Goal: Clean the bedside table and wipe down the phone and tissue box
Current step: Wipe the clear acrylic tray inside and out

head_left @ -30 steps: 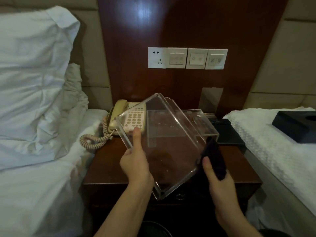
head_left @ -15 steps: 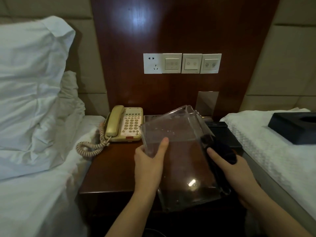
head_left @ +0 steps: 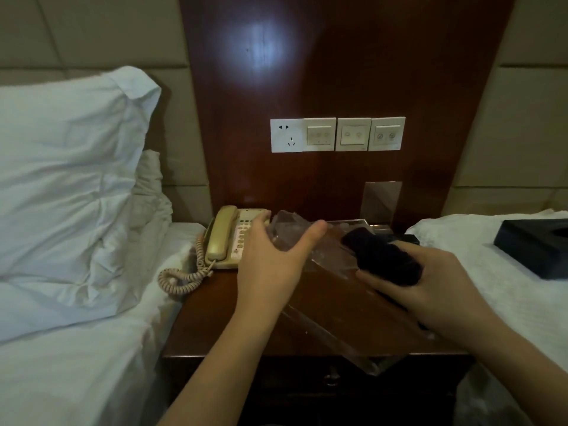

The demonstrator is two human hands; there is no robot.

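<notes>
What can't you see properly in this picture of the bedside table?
Head view only:
- The phone's keypad: the left hand covers most of it.
- The clear plastic holder: see-through and blurred, so its exact shape is unclear.
- The dark cloth: too dark to show folds; the right hand holds it.
- The black box on the right bed: cut off by the picture's edge.
- The switch symbols: too small to read.
</notes>
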